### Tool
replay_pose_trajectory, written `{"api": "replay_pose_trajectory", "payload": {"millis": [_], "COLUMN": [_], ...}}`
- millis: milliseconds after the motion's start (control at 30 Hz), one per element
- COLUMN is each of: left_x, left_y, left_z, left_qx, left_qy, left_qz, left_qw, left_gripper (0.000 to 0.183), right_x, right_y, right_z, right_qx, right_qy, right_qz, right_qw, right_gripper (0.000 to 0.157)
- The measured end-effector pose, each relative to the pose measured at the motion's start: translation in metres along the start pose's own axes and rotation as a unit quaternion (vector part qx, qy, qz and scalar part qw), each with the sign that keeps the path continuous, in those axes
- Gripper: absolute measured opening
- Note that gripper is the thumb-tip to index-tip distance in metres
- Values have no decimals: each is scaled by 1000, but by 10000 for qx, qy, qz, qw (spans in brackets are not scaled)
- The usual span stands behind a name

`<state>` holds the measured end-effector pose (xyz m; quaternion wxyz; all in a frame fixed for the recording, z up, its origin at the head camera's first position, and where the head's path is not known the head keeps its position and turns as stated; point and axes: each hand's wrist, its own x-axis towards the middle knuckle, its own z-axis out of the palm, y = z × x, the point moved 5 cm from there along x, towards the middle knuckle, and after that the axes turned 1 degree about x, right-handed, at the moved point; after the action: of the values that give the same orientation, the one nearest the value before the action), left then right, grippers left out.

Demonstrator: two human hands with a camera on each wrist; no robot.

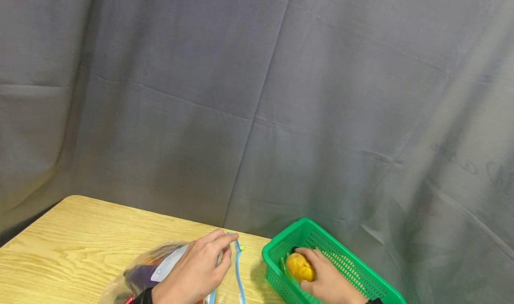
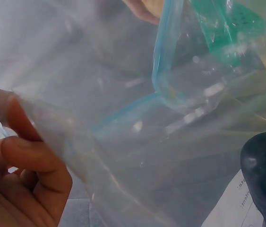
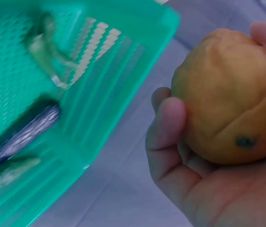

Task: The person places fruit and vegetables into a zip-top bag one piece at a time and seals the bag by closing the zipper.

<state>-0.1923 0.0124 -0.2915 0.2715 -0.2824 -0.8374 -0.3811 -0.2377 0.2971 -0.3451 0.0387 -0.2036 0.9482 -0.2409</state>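
Observation:
My left hand [image 1: 198, 268] grips the edge of a clear zip bag [image 1: 120, 290], thumb and fingers curled at its blue zip strip [image 1: 239, 275]. Inside the bag lie a dark purple eggplant [image 1: 138, 278] and a white paper label [image 1: 166, 264]. In the right wrist view, a lumpy yellow-orange fruit [image 3: 232, 104] with a dark spot sits in my right hand [image 1: 331, 282], fingers wrapped round it. The head view has that hand over the green basket [image 1: 361, 266]. Green peppers [image 3: 43, 49] and a long dark purple vegetable [image 3: 24, 135] lie in the basket.
Both the bag and the basket stand on a wood-grain table [image 1: 80, 241], the basket to the right near the far edge. Behind the table hangs a grey cloth [image 1: 180, 116]. A small yellow slider [image 1: 242, 248] sits on the bag's zip.

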Motion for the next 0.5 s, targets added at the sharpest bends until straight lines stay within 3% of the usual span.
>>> {"api": "replay_pose_trajectory", "payload": {"millis": [233, 500], "left_x": [0, 0], "left_y": [1, 1], "left_z": [0, 0], "left_qx": [-9, -37], "left_qy": [22, -49], "left_qz": [41, 19], "left_qw": [10000, 10000], "left_gripper": [21, 21], "right_x": [-3, -5], "right_y": [-35, -80], "right_z": [10, 19], "right_qx": [-123, -339], "right_qy": [-179, -39], "right_qz": [-645, -1590], "right_qw": [9977, 9867], "right_gripper": [67, 68]}}
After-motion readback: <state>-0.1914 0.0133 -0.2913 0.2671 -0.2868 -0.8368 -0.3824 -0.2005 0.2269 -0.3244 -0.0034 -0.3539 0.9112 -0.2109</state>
